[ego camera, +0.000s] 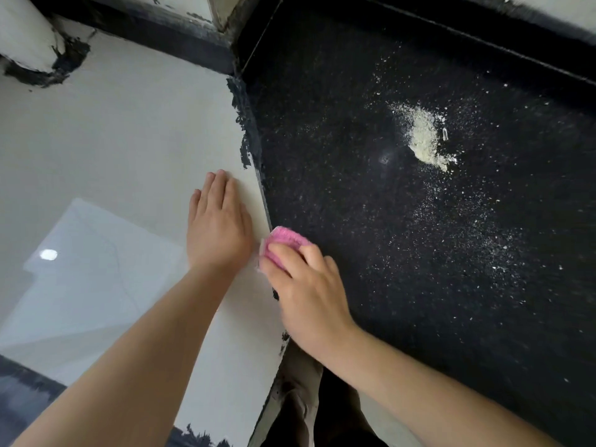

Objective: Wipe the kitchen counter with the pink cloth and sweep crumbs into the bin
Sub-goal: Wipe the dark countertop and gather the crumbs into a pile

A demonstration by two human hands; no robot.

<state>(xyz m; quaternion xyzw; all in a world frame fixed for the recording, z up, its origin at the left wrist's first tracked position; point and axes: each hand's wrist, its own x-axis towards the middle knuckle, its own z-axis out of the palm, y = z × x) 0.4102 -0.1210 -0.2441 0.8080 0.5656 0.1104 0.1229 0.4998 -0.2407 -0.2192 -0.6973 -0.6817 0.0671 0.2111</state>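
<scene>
While the right hand (pixel 303 291) is gripping the pink cloth (pixel 285 241), the cloth is resting at the dark desk's (pixel 354 221) left edge.
Beyond that edge, the left hand (pixel 217 227) is lying flat, fingers straight, on the white surface (pixel 129 140); crumbs (pixel 425 137) are sitting well right of it.

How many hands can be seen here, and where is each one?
2. The left hand lies flat on the pale surface beside the black counter. The right hand holds the pink cloth at the counter's edge.
</scene>
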